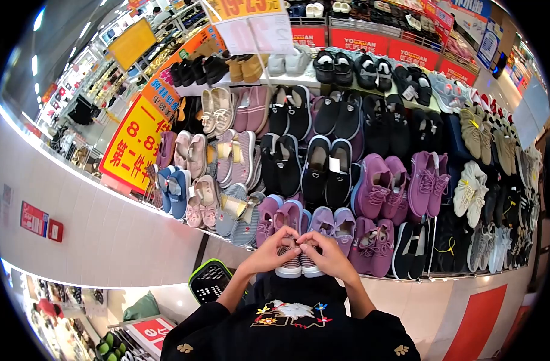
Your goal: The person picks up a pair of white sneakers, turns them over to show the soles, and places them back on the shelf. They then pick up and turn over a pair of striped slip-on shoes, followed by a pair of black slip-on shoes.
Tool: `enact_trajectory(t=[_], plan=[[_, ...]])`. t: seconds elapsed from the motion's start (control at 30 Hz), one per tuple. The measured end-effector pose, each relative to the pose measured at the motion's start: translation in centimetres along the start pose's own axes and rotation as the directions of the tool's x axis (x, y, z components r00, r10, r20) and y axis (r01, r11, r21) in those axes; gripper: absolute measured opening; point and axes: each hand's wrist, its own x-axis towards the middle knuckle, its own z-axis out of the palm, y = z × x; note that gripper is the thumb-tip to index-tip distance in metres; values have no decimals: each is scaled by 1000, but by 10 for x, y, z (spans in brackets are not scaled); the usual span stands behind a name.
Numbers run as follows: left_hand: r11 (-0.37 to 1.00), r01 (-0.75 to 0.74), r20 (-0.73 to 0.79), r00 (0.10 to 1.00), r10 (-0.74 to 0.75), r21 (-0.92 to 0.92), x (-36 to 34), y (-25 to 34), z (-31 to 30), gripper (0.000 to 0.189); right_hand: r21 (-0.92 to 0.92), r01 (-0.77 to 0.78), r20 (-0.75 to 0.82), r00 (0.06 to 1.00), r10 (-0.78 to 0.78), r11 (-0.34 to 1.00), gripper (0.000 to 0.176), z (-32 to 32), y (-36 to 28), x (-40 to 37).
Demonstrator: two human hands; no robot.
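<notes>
A pair of striped slip-on shoes point(289, 266) with white soles is held close in front of my chest, the two shoes side by side. My left hand point(270, 251) is closed round the left shoe, thumb and fingers curled at its upper end. On the right shoe point(311, 265), my right hand point(328, 255) grips in the same way. The fingertips of both hands nearly meet between the shoes. Just beyond them sit purple lace-up shoes point(325, 221) on the display's front row. My hands hide part of the striped shoes and of the purple ones behind.
Black slip-ons point(316, 168), pink shoes point(251, 108) and white sneakers point(469, 191) fill the sloping rack in rows. A yellow price sign point(132, 144) stands at left. A green-rimmed black basket point(207, 281) is below, left of my arm. A hanging sign point(251, 30) rises behind.
</notes>
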Motion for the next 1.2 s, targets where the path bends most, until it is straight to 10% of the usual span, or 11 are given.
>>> enact_trajectory(t=[0.8,1.13,1.2], plan=[[957,-165,-458,850,261,239,-133,-10,-156,16,-528,71,451,868,209,846,35,189,-55,131],[980,-196,-789,608,90,-39,-194,-54,-213,18,-522,-2,649,648,399,853,32,286,-49,198],[942,-334,-903,414,113,-35,-196,-82,-228,16,-537,63,674,633,382,841,27,295,-35,212]])
